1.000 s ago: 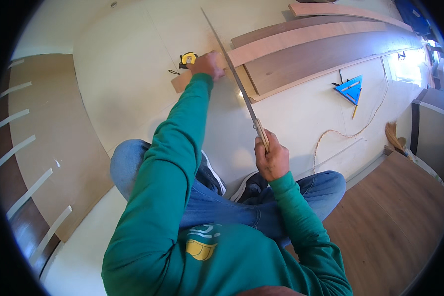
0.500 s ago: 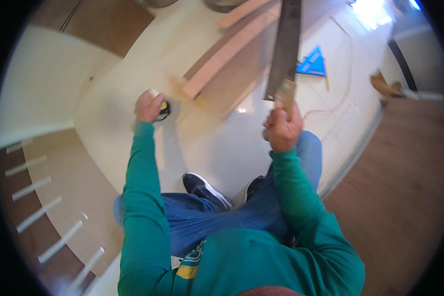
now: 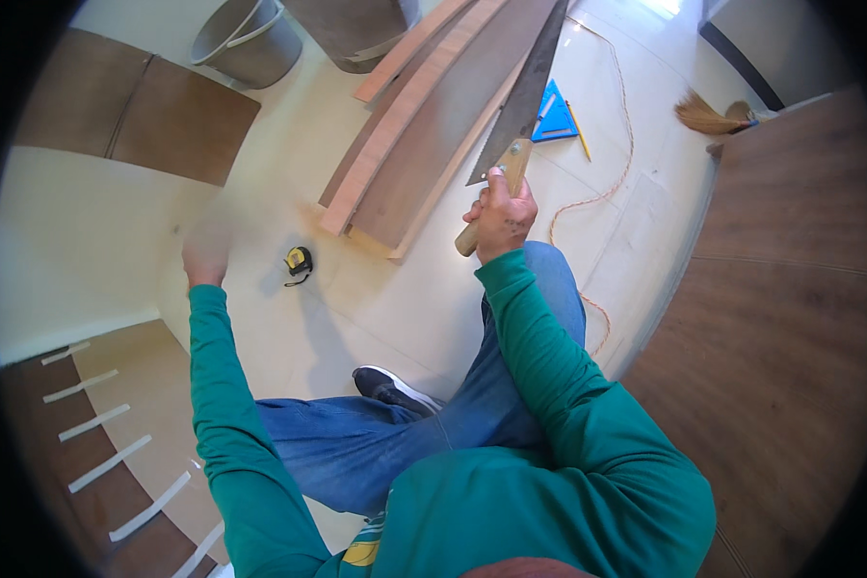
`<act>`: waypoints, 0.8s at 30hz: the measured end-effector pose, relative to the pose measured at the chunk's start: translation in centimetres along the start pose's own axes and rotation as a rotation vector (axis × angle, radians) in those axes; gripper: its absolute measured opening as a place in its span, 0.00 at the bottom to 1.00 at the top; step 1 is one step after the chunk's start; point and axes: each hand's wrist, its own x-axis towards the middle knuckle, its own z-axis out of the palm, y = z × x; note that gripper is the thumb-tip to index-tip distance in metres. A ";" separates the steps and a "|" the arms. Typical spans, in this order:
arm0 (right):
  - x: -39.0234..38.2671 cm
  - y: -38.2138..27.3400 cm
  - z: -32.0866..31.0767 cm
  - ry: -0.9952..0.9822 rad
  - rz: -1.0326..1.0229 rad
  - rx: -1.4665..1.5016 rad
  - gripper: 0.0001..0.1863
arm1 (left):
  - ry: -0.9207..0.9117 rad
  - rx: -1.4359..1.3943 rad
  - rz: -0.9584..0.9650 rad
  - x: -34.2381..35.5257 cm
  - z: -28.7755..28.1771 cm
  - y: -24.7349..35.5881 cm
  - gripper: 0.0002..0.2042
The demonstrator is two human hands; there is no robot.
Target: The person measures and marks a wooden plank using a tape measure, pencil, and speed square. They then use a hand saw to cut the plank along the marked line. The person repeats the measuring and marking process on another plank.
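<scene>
My right hand (image 3: 501, 214) grips the wooden handle of a hand saw (image 3: 513, 108), its blade angled up and away from me over stacked wooden boards (image 3: 400, 183). My left hand (image 3: 207, 250) is out to the left and smeared by motion, so its fingers cannot be made out. A yellow-and-black tape measure (image 3: 299, 260) lies on the tiled floor (image 3: 347, 299) to the right of that hand. Beyond the saw are a blue triangular square (image 3: 553, 116) and a yellow pencil (image 3: 578, 131).
Buckets (image 3: 246, 53) stand at the back left near brown panels (image 3: 183, 120). A straw broom (image 3: 703, 113) and a twisted cord (image 3: 626, 116) are at the right, beside a large brown panel (image 3: 771, 366). Taped sheets (image 3: 154, 405) lie at lower left.
My left hand left the boards, briefly held the tape measure, then let go and moved left. The saw rose to a more upright angle in my right hand. The view has swung leftward.
</scene>
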 end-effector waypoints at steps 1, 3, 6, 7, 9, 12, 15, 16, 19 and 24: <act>0.3 0.5 0.0 0.013 0.009 -0.010 0.10 | -0.026 -0.104 -0.045 0.4 -0.3 0.5 0.23; 1.3 1.7 -0.3 0.027 0.016 -0.060 0.10 | -0.077 -0.405 -0.244 0.9 -2.1 2.3 0.30; 2.1 2.0 -0.4 0.009 0.053 -0.052 0.11 | -0.325 -0.995 -0.336 1.6 -6.3 6.6 0.44; 2.3 1.7 -0.5 0.019 0.074 -0.045 0.11 | -0.350 -1.040 -0.404 1.2 -7.5 10.0 0.48; 1.5 1.4 -0.1 -0.014 0.112 -0.043 0.10 | -0.386 -0.993 -0.409 0.2 -10.1 11.9 0.47; 1.7 2.9 -0.4 -0.058 0.064 -0.169 0.10 | -0.390 -0.906 -0.244 -1.0 -11.4 12.2 0.36; 1.6 3.8 0.1 -0.054 0.007 -0.329 0.11 | -0.387 -0.809 -0.078 -2.0 -12.4 12.9 0.28; 2.5 4.5 -0.3 -0.044 -0.022 -0.396 0.11 | -0.400 -0.822 -0.064 -1.9 -12.1 13.4 0.28; 3.0 5.3 -0.5 -0.058 -0.060 -0.517 0.12 | -0.418 -0.973 -0.053 -1.3 -11.3 13.2 0.23; 7.8 9.6 -5.0 -0.006 -0.479 -0.794 0.08 | -0.499 -1.525 -0.283 1.8 -5.5 11.9 0.13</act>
